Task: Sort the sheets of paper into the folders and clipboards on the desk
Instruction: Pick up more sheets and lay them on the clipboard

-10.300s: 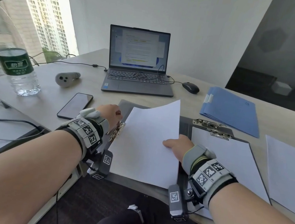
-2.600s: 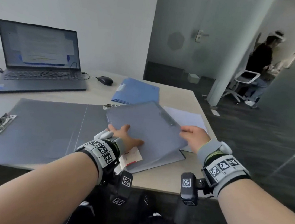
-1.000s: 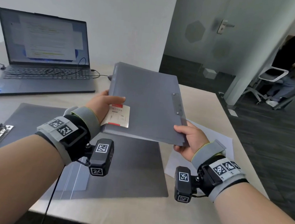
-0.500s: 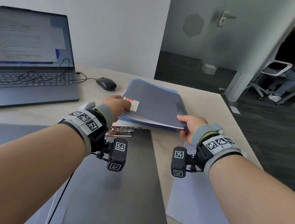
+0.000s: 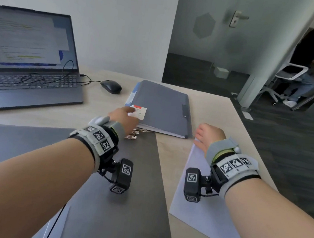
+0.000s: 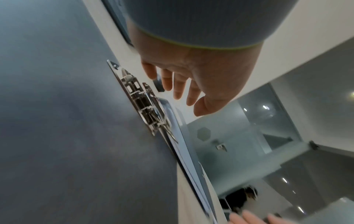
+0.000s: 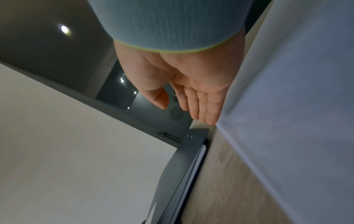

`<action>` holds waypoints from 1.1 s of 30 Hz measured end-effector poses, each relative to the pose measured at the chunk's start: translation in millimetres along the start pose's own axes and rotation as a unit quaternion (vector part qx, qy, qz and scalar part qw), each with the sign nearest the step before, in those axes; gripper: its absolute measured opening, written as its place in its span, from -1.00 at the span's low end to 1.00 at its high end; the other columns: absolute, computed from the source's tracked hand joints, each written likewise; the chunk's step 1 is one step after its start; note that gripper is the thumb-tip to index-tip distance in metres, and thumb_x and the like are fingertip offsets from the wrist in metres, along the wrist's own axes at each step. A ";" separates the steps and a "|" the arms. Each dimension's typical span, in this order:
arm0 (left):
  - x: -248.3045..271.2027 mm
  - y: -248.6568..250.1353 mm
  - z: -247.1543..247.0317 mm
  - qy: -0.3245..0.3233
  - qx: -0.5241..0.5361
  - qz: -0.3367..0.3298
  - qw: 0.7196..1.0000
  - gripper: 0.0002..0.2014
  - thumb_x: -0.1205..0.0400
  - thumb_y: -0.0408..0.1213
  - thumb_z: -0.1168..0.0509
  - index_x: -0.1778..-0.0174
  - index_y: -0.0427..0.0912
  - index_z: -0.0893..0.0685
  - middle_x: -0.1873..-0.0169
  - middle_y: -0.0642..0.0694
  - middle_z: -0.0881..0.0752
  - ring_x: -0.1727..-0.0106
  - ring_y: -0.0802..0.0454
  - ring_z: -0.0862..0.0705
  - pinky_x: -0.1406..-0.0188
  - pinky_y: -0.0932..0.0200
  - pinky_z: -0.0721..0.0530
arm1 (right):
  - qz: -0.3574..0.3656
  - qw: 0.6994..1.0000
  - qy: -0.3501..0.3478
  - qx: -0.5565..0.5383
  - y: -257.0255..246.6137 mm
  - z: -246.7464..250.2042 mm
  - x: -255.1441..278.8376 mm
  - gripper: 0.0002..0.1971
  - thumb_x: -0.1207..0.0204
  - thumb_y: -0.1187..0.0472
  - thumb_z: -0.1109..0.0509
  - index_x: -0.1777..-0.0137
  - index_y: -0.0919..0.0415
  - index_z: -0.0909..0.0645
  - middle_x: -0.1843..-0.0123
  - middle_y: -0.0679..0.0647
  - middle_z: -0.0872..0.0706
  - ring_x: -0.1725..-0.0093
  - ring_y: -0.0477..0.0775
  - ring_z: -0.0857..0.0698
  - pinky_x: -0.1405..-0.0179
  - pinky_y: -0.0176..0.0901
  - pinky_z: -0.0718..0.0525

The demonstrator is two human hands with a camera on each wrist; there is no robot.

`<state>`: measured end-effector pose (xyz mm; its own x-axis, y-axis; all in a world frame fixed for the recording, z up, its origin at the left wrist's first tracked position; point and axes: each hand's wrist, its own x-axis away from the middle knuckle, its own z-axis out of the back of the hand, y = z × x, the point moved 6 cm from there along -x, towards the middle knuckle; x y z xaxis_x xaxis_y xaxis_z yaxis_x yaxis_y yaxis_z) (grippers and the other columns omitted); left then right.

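Observation:
A closed grey folder [image 5: 163, 107] with a white and red label lies on the blue folder [image 5: 132, 94] at the back of the desk. My left hand [image 5: 128, 113] hovers open over its near left corner, fingers straight [image 6: 184, 91], holding nothing. Under that wrist lies an open grey clipboard folder [image 5: 125, 183] with its metal clip [image 5: 136, 134] [image 6: 145, 106]. My right hand [image 5: 199, 133] is open, fingertips [image 7: 208, 119] at the far corner of a white sheet [image 5: 211, 203] [image 7: 287, 106] lying flat on the right. The grey folder's edge [image 7: 191, 159] lies just beyond that corner.
An open laptop [image 5: 27, 65] with a cable across its keyboard and a black mouse [image 5: 111, 86] sit at the back left. The desk's right edge [image 5: 256, 149] runs close to the sheet. A person [image 5: 305, 67] sits on a chair in the room beyond.
Both hands have let go of the grey folder, which now lies on the blue folder. The right hand has drawn back to the white sheet's far corner.

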<state>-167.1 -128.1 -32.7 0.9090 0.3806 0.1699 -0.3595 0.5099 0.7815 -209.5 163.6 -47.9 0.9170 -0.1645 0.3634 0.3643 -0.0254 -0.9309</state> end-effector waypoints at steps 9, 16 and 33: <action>147.6 25.3 -64.5 -0.138 -0.087 -0.074 0.984 -0.52 -0.62 -0.14 -0.30 -0.51 0.08 -0.55 -0.40 -0.05 -0.60 -0.15 -0.04 -0.67 -0.07 0.24 -0.56 | 0.024 0.988 0.081 0.126 24.0 97.4 111.7 -0.75 -0.60 0.01 -0.28 -0.18 0.09 -0.61 -0.29 0.05 -0.66 -0.28 0.17 -0.59 -0.45 0.25 -0.50; 195.4 13.9 -118.5 -0.166 -0.186 -0.031 0.968 -0.27 -0.28 0.26 -0.14 -0.48 0.41 -0.41 -0.43 0.07 -0.58 -0.27 -0.03 -0.67 -0.34 0.03 -0.58 | 0.011 0.984 0.117 0.133 50.7 156.2 158.9 -0.67 -0.62 0.14 -0.29 -0.32 0.24 -0.58 -0.01 0.12 -0.63 -0.11 0.25 -0.63 -0.11 -0.02 -0.50; 217.8 26.3 -125.7 -0.181 -0.058 0.050 0.980 -0.95 -0.64 -0.40 -0.24 0.12 -0.20 -0.55 0.31 -0.18 -0.64 0.48 -0.07 -0.66 0.50 0.31 -0.60 | -0.053 0.992 0.099 0.062 73.8 196.5 176.2 -0.80 -0.47 0.12 -0.24 0.07 0.22 -0.62 0.03 0.26 -0.76 0.17 0.15 -0.59 0.22 -0.11 -0.45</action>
<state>-5.1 65.2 -50.6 0.8757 0.1442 0.4608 -0.4529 0.5760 0.6805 10.9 326.6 -45.3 0.8277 -0.3575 0.4326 0.4849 0.0674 -0.8720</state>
